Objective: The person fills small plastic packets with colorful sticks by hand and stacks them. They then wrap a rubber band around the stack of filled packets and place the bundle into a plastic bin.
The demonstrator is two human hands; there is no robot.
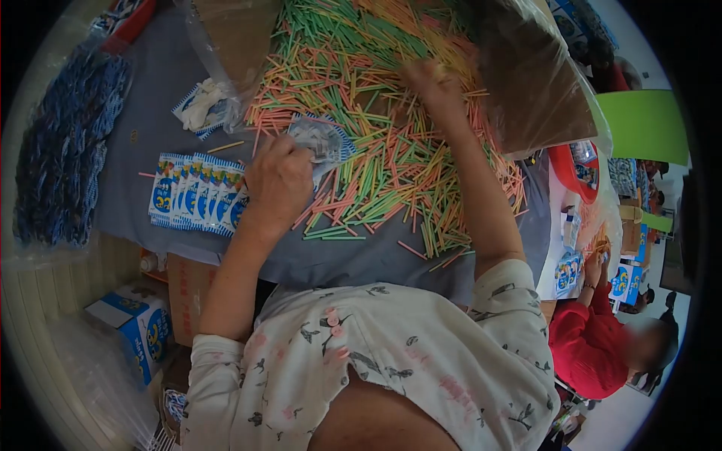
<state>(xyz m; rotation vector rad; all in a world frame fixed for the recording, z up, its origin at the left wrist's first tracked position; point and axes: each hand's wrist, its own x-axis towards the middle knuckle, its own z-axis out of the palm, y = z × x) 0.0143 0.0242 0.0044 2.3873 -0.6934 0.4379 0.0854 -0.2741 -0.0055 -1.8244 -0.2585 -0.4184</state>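
Observation:
My left hand is closed, its fingers pinching the near edge of a small blue-and-white plastic packet with a see-through side. Beyond and to the right, my right hand reaches over a large heap of thin pastel sticks, pink, green, yellow and orange. Motion blurs its fingers, so whether it holds any sticks does not show. Beside my left wrist, several printed packets lie overlapped in a row on the grey cloth.
Cardboard in clear plastic flanks the heap on the right. A crumpled white item lies on a packet at upper left. Bundled blue packaging stands far left. A person in a red top works at another table on the right.

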